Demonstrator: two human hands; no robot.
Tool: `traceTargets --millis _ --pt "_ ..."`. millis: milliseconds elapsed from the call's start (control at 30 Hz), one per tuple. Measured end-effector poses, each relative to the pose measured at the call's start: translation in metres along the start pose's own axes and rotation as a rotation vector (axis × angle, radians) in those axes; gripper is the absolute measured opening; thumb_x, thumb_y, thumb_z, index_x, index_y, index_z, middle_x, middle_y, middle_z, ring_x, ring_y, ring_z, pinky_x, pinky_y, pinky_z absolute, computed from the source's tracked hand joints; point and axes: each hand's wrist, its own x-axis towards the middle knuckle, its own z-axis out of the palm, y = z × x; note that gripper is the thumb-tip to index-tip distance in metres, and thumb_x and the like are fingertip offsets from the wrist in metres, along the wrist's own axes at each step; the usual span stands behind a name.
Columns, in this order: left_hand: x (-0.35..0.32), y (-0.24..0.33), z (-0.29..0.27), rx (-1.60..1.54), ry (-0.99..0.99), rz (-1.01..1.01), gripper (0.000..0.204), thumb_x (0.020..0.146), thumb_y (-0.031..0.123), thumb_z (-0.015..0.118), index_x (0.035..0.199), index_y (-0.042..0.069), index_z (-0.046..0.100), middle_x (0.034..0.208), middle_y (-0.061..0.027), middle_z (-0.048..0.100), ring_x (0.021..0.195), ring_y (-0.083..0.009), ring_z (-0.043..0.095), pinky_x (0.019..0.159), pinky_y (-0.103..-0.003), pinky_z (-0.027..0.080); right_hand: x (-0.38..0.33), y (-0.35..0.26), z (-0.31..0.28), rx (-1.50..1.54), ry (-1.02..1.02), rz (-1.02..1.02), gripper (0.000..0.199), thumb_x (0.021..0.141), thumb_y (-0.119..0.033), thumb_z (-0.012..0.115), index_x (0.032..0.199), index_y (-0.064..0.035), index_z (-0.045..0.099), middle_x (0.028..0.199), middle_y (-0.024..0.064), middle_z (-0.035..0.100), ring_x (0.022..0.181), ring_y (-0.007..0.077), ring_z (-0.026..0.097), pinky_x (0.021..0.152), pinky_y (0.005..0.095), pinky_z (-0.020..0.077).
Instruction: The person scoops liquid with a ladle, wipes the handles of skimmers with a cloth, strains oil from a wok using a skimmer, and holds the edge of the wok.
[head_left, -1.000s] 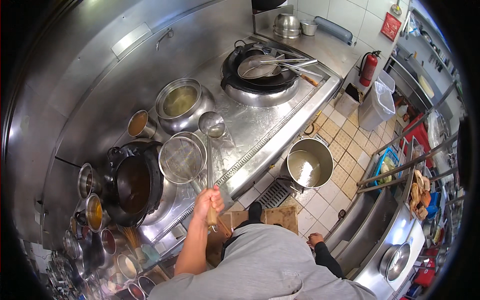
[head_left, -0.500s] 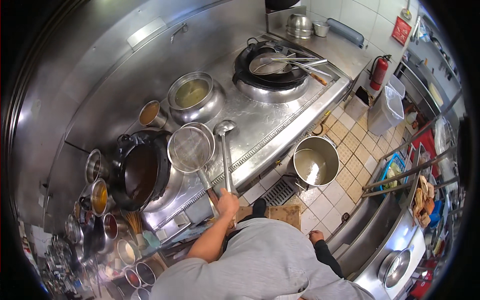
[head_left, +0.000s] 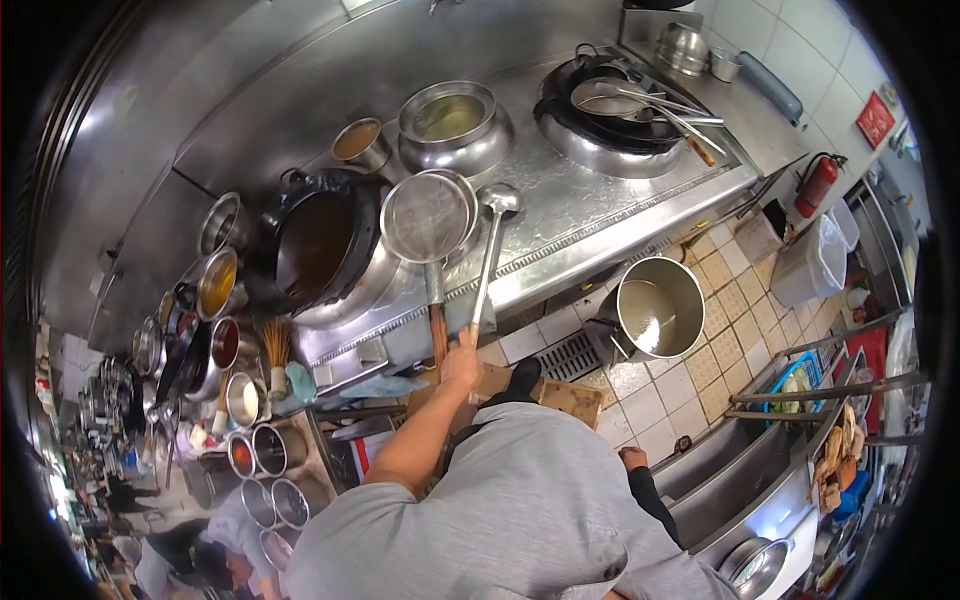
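Note:
My left hand [head_left: 462, 365] is closed around the handle end of a long steel ladle [head_left: 499, 199], whose bowl lies on the steel range top. Right beside that hand runs the wooden handle of a round mesh strainer [head_left: 425, 215]; whether my fingers also touch it I cannot tell. The strainer's head sits between the ladle and a black wok [head_left: 315, 240] holding dark brown liquid. Low at my right side, beside the steel sink basins, my right hand [head_left: 633, 458] hangs with its fingers curled in, nothing visible in them.
Behind the strainer stand a steel pot [head_left: 455, 125] of yellowish liquid and a smaller brown-filled container [head_left: 362, 145]. A second wok [head_left: 600, 105] holds another strainer and utensils. A tall pot [head_left: 660, 305] stands on the tiled floor. Seasoning containers [head_left: 217, 283] line the left; people appear lower left.
My view has turned, so the range and its pots sit higher and further right. My left hand keeps its grip on the ladle. People have come into view at the lower left.

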Motion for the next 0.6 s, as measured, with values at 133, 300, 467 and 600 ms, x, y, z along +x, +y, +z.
traceTargets --millis 133,300,467,600 --pt "-0.061 -0.011 -0.004 -0.038 0.161 0.095 0.064 0.085 0.013 0.068 0.139 0.004 0.035 0.113 -0.0273 0.062 0.106 -0.0463 0.062 0.089 -0.051 0.052 0.015 0.016 0.004 0.2 -0.141 0.161 0.013 0.087 -0.009 0.063 0.097 -0.0046 0.069 0.078 0.0083 0.066 0.069 0.0247 0.068 0.06 0.0339 0.053" --pt "-0.137 -0.037 0.0 -0.208 0.11 0.07 0.038 0.089 0.017 0.062 0.123 0.004 0.052 0.105 -0.025 0.065 0.099 -0.0444 0.065 0.085 -0.052 0.053 0.044 0.052 0.006 0.028 -0.247 0.139 0.018 0.089 -0.005 0.057 0.104 0.0005 0.064 0.079 0.0142 0.067 0.058 0.0256 0.067 0.044 0.0408 0.0525" --pt "-0.217 -0.09 0.002 -0.052 -0.058 -0.174 0.028 0.091 0.031 0.064 0.098 0.005 0.066 0.093 -0.0226 0.07 0.092 -0.0396 0.068 0.081 -0.05 0.054 0.057 0.034 0.045 0.127 -0.263 0.264 0.017 0.084 -0.008 0.064 0.099 -0.0009 0.069 0.081 0.0152 0.069 0.06 0.0272 0.071 0.047 0.0421 0.0564" --pt "-0.221 -0.172 0.049 -0.03 -0.187 -0.216 0.031 0.087 0.035 0.068 0.091 0.005 0.066 0.093 -0.0203 0.071 0.093 -0.0384 0.069 0.082 -0.05 0.054 0.096 0.125 -0.005 -0.413 -0.268 -0.598 0.026 0.084 -0.008 0.062 0.109 -0.0023 0.069 0.076 0.0177 0.068 0.057 0.0268 0.069 0.048 0.0406 0.0559"
